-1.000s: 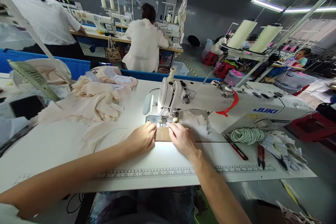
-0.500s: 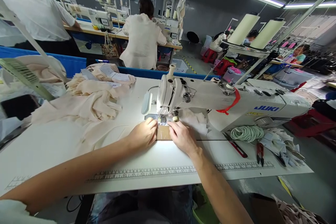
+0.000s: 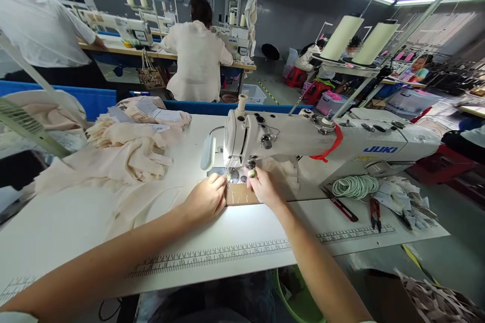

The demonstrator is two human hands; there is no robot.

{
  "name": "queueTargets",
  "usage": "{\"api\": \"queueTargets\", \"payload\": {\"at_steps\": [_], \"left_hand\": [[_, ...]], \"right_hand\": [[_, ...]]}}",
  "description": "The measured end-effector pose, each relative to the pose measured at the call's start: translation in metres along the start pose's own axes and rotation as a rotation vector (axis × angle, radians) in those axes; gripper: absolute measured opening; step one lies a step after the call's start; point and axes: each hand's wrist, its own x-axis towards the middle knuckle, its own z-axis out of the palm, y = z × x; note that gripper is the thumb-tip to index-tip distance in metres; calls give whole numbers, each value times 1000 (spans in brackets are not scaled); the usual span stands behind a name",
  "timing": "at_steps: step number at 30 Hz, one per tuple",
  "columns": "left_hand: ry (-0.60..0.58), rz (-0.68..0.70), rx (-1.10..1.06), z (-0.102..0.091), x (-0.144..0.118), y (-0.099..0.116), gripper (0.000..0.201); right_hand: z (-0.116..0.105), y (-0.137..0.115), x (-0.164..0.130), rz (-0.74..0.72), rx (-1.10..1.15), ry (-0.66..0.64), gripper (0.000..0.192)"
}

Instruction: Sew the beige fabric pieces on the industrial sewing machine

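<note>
Two hands press a small tan piece [image 3: 239, 195] flat beneath the sewing machine [image 3: 303, 144]: left hand [image 3: 206, 199] curled at its left edge, right hand [image 3: 265, 187] fingers together on its right.

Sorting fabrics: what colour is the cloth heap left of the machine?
Pale peach cloth heap, clearest in the head view.

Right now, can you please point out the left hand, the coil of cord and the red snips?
left hand [image 3: 206, 199], head view, on the back of the hand.
coil of cord [image 3: 354, 185], head view, on the looped strands.
red snips [image 3: 375, 212], head view, on the red handles.
</note>
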Motion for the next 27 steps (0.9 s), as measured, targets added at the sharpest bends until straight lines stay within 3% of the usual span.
{"api": "queueTargets", "payload": {"at_steps": [4,12,17,19,23,25,27], "left_hand": [[18,-6,0,2,1,-3,28],[53,-12,6,8,4,-8,28],[20,-50,-91,3,7,-12,30],[-11,-148,-152,-6,8,-22,31],[-150,-562,-70,-37,0,-48,28],[-248,-675,-28,-49,-10,-54,25],[-335,-729,-47,-57,-24,-53,25]], "right_hand": [[1,-8,-10,14,-24,10,43],[6,-3,0,39,6,8,44],[2,-1,-10,8,-78,52,39],[2,-6,-15,-35,-133,22,30],[11,-38,-24,-299,-220,-114,21],[22,-60,-33,-481,-277,-185,30],[37,-78,-47,-611,-316,-263,56]]}}
